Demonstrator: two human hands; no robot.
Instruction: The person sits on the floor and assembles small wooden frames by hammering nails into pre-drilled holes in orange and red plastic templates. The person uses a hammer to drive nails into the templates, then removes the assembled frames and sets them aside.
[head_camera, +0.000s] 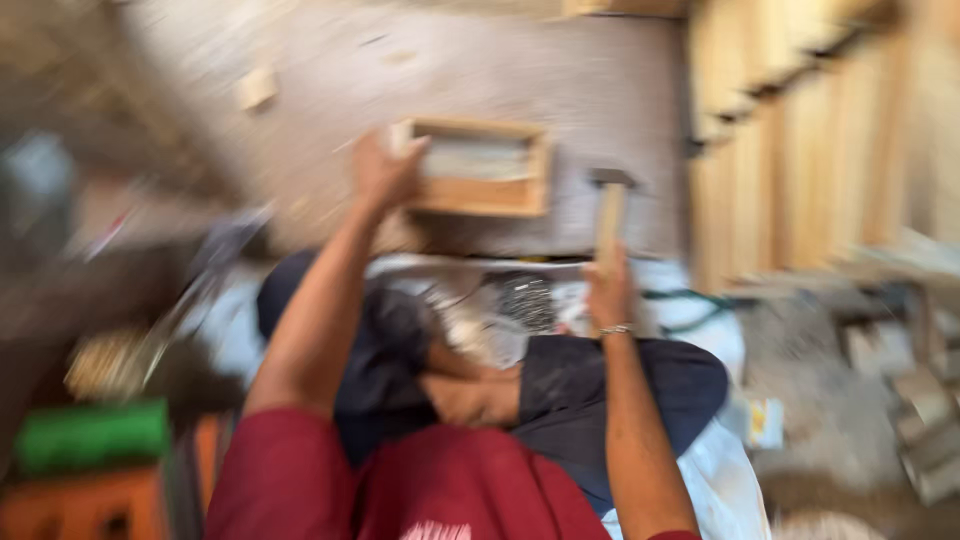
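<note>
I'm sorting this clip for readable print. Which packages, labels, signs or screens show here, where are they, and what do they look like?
No signs or screens show; the picture is heavily blurred.
Small packet or card: on the floor at the right, beside the dark trouser leg; white with a yellow patch.
Green boxy thing: lower left, on something orange; too blurred to tell whether it is a package.
White marks: bottom edge, on the red shirt; smeared print.

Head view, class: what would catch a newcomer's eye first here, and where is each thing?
At upper centre, the left hand grips one end of a small wooden frame raised over the grey floor. Right of it, the right hand holds a hammer upright by its wooden handle. Pale wooden planks stand along the right edge; the whole picture is blurred.
</note>
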